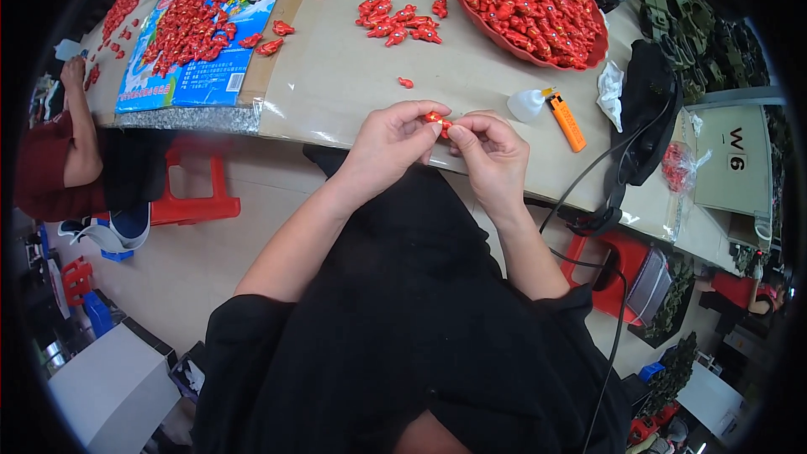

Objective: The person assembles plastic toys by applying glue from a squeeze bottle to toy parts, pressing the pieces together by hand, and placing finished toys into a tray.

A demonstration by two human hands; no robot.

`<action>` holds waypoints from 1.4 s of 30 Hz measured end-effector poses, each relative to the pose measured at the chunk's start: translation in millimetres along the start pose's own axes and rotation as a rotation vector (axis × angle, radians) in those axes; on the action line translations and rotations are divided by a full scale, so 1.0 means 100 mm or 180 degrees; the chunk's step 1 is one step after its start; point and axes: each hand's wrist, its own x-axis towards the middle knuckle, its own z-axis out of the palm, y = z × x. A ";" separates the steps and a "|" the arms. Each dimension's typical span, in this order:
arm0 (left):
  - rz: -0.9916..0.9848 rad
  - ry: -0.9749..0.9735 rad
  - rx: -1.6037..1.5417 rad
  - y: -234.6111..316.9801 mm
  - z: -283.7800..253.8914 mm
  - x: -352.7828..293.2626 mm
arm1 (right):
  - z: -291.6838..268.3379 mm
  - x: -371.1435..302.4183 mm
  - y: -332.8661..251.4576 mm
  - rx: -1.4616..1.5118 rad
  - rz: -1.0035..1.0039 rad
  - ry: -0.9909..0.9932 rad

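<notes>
My left hand [382, 147] and my right hand [496, 164] meet over the table's near edge. Between them, thumbs and fingertips pinch a small shiny red figurine [438, 121] with gold marks. Fingers cover part of it. A tiny red piece [405, 82] lies just beyond my left hand, and farther off is a loose group of red figurines [395, 21]. To the right of my right hand are a squat white bottle [526, 104] with a yellow tip and an orange tool [567, 123] with a black end. A red bowl [601, 44] heaped with similar figurines stands behind them.
Many red figurines cover a blue printed cardboard sheet [185, 97] at left. Crumpled white tissue [611, 92], a black bag [656, 118] and a dark cable [580, 189] lie at right. Another person's arm [80, 122] is at far left, near a red stool [197, 193].
</notes>
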 end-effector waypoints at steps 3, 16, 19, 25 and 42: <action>0.0057 0.0008 -0.0056 -0.01 0.01 0.00 | 0.00 0.00 -0.01 -0.0066 -0.0026 -0.0049; 0.0319 0.0098 0.0172 -0.01 0.01 -0.02 | -0.02 -0.01 0.00 -0.0208 -0.0090 -0.0037; 0.0568 0.0033 0.0274 -0.03 -0.03 -0.01 | -0.03 -0.02 0.00 0.0027 -0.0135 -0.0029; 0.0731 -0.0152 -0.0108 -0.04 -0.01 -0.03 | -0.05 -0.05 0.00 0.0055 -0.0378 -0.0133; 0.0655 -0.0211 -0.0135 -0.02 -0.02 -0.01 | -0.07 -0.07 0.02 0.0183 -0.0328 -0.0129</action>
